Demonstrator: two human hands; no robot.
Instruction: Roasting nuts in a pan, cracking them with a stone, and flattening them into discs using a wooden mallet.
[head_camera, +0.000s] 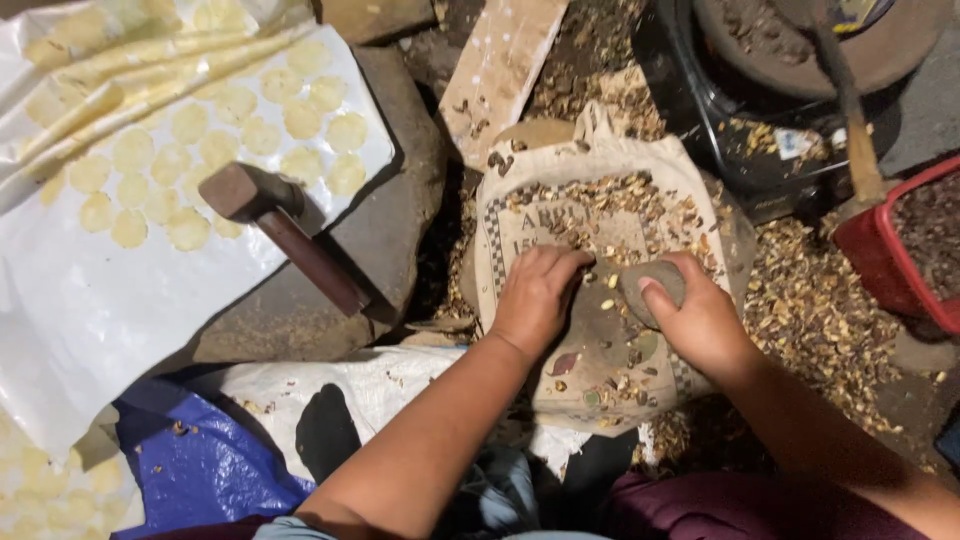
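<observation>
Grey rounded stone (652, 290), smooth and palm-sized: held in the right hand (700, 320), fingers curled over its far side and thumb pressed on its near face, the stone's top edge showing above the thumb. It sits at the centre of a worn beige cloth sack with a checkered border (600, 215), spread flat over a low mound.

Left hand (535, 295): palm down on the sack just left of the stone, fingers bent and loosely closed with tips touching the scattered pieces; whether anything is pinched beneath them cannot be told.

Brown and tan nut shells and kernels (610, 195): strewn over the upper half of the sack, beyond both hands, with more heaped on the ground to the right (810, 310).

Hammer with dark metal head and reddish wooden handle (285, 235): lying on a flat grey stone slab (390, 230), well left of the hands.

White plastic sheet (90, 300): carries rows of pale yellow flattened discs (260, 135).

Red plastic tub (890, 250): at the right edge, with a wooden handle (862, 150) leaning at its rim.

Blue tarpaulin (200, 460): lower left, beside the left forearm.
</observation>
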